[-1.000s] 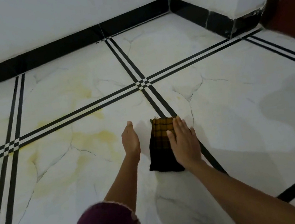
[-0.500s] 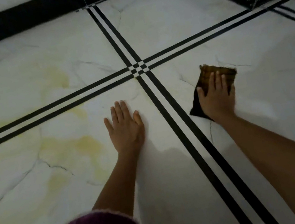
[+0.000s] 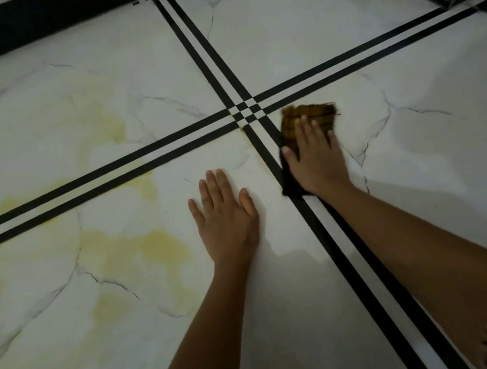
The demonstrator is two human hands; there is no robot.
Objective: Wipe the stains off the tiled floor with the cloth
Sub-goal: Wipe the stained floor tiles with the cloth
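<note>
Your right hand [image 3: 315, 158] lies flat, fingers straight and close together, pressing the folded dark cloth with yellow-brown checks [image 3: 310, 112] onto the white marble-patterned tiled floor [image 3: 430, 183]. The cloth sits just right of the crossing of the black double stripes [image 3: 247, 112], its near end overlapping one stripe. Your left hand [image 3: 225, 216] rests palm down on the neighbouring tile, fingers spread, apart from the cloth. Yellowish stains [image 3: 156, 248] spread to its left, on both sides of the stripes.
</note>
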